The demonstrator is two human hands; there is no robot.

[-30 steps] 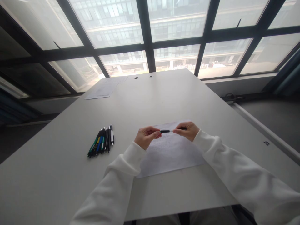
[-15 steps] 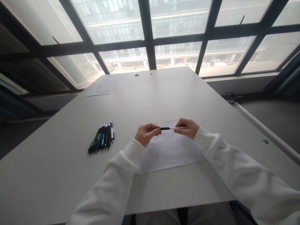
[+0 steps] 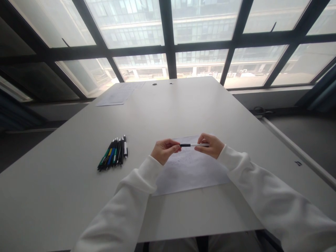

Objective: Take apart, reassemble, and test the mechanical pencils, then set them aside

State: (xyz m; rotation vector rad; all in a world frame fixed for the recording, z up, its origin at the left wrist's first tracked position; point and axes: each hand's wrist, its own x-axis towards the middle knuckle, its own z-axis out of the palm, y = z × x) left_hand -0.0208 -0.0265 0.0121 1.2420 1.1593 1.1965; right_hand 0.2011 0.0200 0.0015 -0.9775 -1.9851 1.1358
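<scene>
Big window wall (image 3: 168,38) behind a long grey table (image 3: 183,101). I see a sheet of paper (image 3: 191,173) under the hands, a bundle of pens (image 3: 113,154) well to the left. Left hand (image 3: 164,151) pinches the dark end of one pen (image 3: 193,145); right hand (image 3: 211,145) pinches the other end, pen level, held just above the sheet.
</scene>
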